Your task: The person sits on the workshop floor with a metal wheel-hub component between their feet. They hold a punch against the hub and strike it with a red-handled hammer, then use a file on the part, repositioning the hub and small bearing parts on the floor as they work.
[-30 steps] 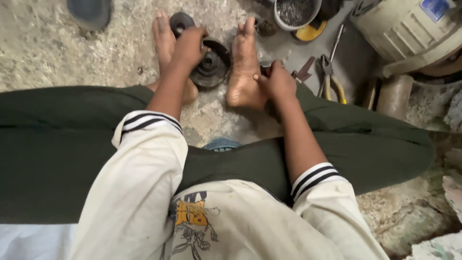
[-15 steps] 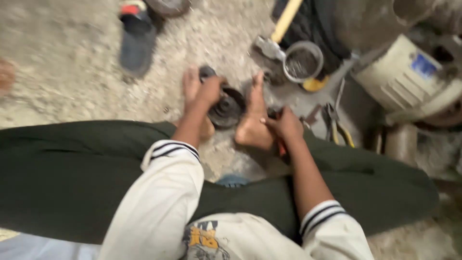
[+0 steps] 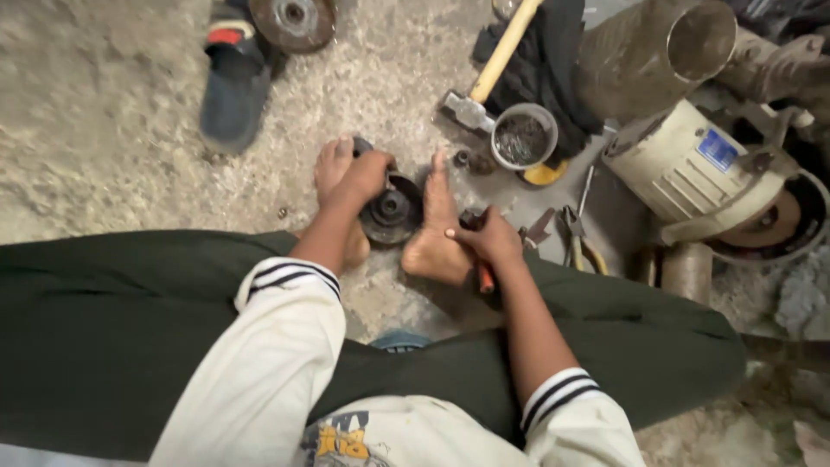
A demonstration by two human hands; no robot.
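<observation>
Dark round metal part (image 3: 393, 210) sits on the concrete floor (image 3: 104, 130), clamped between two bare feet. One small round tin (image 3: 524, 136) nearby holds dark gritty scraps; one large metal cylinder (image 3: 653, 54) lies on its side, open mouth showing an empty interior. One hammer (image 3: 487, 73), one pair of pliers (image 3: 577, 242), one slipper (image 3: 232, 82). Left hand (image 3: 363, 177) reaches forward, fingers curled over the part's rim. Right hand (image 3: 488, 238) is bent at the wrist, fingers closed around a red-handled tool (image 3: 485, 278).
</observation>
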